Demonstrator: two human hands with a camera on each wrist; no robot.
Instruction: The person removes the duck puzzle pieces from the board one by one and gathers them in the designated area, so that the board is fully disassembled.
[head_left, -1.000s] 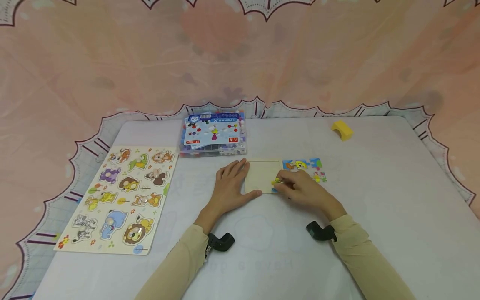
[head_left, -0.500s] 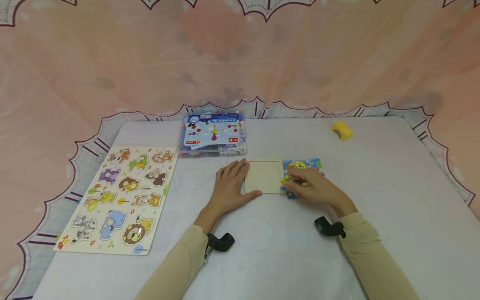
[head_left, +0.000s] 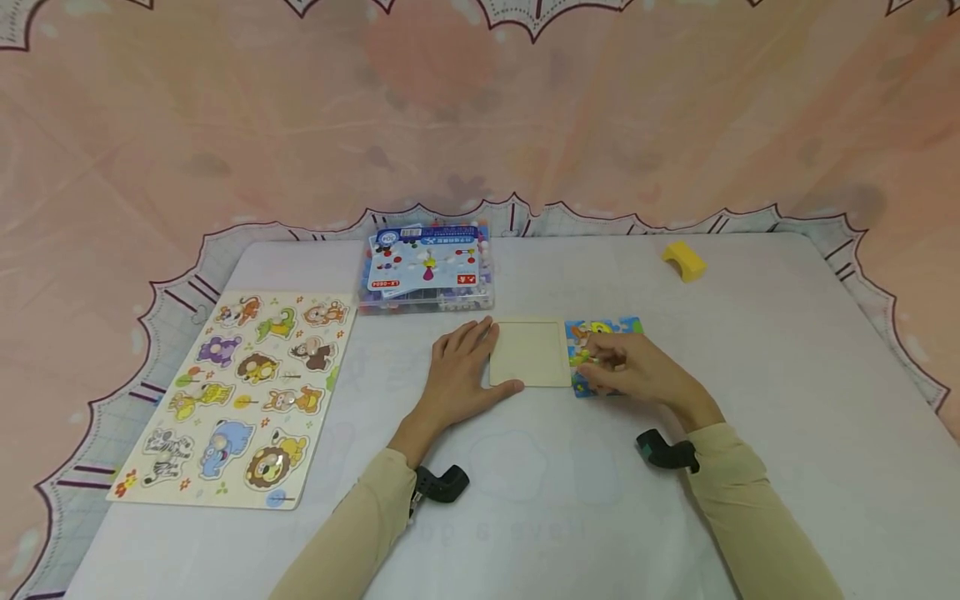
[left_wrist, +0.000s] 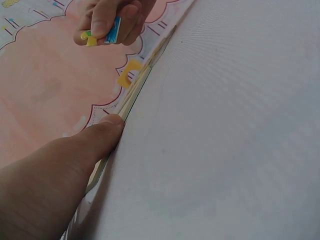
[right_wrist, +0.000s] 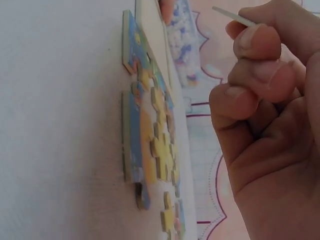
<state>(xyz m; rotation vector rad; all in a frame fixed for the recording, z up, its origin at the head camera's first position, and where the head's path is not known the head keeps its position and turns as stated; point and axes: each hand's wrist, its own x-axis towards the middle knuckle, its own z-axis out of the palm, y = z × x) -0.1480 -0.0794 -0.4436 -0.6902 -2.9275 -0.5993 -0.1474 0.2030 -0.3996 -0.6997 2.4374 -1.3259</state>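
My left hand rests along the left side of a shallow cream wooden puzzle tray, its thumb against the near edge. In the left wrist view the straight thumb presses on the tray's thin edge. Just right of the tray, my right hand pinches a small jigsaw piece, seen edge-on in the right wrist view as a thin jigsaw piece. Blue and yellow show on the held jigsaw piece in the left wrist view. Beneath this hand lie colourful jigsaw pieces, partly hidden by it.
An animal puzzle board lies on the left of the white table. Behind the tray stands a clear plastic box with a blue label. A yellow arch block sits at the back right.
My right hand has moved right, from over the tray's near right corner to above the jigsaw pieces, taking the pinched piece along. The left hand has stayed in place.
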